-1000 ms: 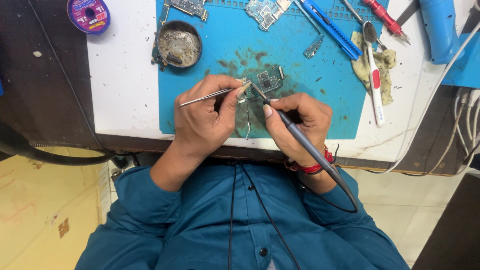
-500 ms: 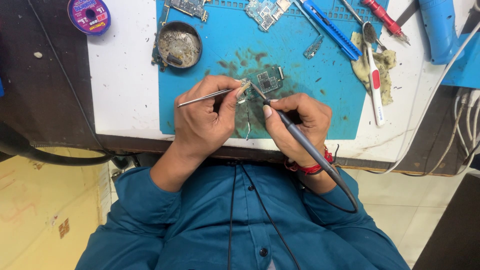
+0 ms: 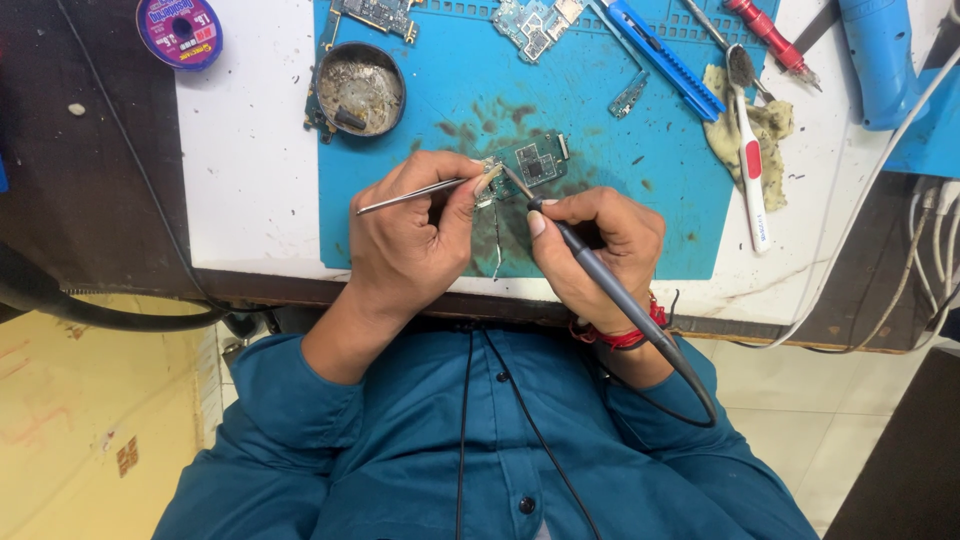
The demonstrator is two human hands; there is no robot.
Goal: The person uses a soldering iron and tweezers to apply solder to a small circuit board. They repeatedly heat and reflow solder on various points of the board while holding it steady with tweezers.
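Soldering in hand on small green circuit board (image 3: 532, 163), lying on stained blue silicone mat (image 3: 640, 150) atop white worktop (image 3: 250, 170). Left hand (image 3: 410, 235) fingers closed on thin metal tweezers (image 3: 415, 193); right hand (image 3: 600, 245) fingers closed on dark corded soldering iron (image 3: 590, 268), tip at board's edge. Next, judged: steady tip contact, tweezers pinning part.

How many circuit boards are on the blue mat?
3: one at the hands, one at the mat's top edge in the middle, one at top left above the round tin. More may be hidden.
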